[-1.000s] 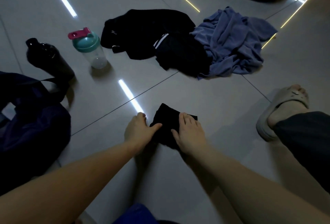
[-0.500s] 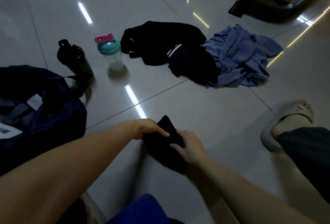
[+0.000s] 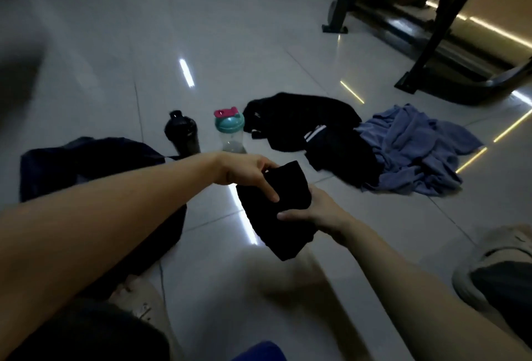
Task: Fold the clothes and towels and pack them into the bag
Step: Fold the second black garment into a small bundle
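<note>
The small black garment (image 3: 276,208) is between both your hands and, as far as I can tell, lifted off the floor (image 3: 201,44). Your left hand (image 3: 247,172) pinches its upper edge, fingers curled onto the cloth. Your right hand (image 3: 313,211) grips the lower side with the thumb laid across the front; the other fingers are hidden behind the fabric. The piece is a compact, roughly oblong bundle, soft and matt, with one corner drooping below your right hand.

It looks folded and ready to pack. The bag (image 3: 86,165) lies left of your left hand, partly under that forearm: dark, limp and slumped. I cannot tell whether it is open or what it already holds.

Most of the work seems to be ahead of you. Beyond your hands sits a crumpled heap of black clothes (image 3: 302,121) with white stripes showing. Touching it, beyond your right hand, is a rumpled blue towel (image 3: 417,153). Neither is folded.

Just beyond your left hand a black bottle (image 3: 182,133) and a clear shaker (image 3: 230,133) with a teal lid stand upright on the glossy tiles.
</note>
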### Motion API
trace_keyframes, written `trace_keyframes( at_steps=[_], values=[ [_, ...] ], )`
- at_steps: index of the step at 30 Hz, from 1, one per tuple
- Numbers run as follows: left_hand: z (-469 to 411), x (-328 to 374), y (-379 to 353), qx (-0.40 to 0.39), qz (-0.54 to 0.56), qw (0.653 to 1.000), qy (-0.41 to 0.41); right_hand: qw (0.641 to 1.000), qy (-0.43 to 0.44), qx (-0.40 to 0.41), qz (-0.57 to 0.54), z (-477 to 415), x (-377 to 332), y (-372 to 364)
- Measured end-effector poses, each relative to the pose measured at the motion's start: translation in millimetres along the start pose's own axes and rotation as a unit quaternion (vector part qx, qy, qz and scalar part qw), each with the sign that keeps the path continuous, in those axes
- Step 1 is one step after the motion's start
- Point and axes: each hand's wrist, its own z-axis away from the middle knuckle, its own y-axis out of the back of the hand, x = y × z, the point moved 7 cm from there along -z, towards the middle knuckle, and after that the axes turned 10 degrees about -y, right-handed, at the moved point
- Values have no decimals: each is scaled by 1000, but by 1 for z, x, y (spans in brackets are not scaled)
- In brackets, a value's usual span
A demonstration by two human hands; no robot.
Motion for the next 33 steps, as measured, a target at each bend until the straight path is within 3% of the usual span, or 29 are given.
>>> trace_keyframes(
  at_steps=[4,8,16,21,25,30,33],
  values=[
    [62,39,51,28,-75,997,-20,999,38,-24,-17,19,-71,-27],
    [114,65,85,99,-154,982,-39,994,104,16,42,36,-132,-44],
    [179,105,128,173,-173,966,-80,974,183,76,112,65,-221,-62],
    [194,108,147,208,-161,961,-80,979,168,13,116,56,-250,-63],
    [200,87,163,277,-158,946,-56,976,152,27,151,10,-266,-70],
    [240,44,180,291,-131,947,14,969,165,-48,180,-43,-285,-126],
    [265,23,178,320,-165,931,58,964,162,-98,187,-59,-285,-164]
  ],
)
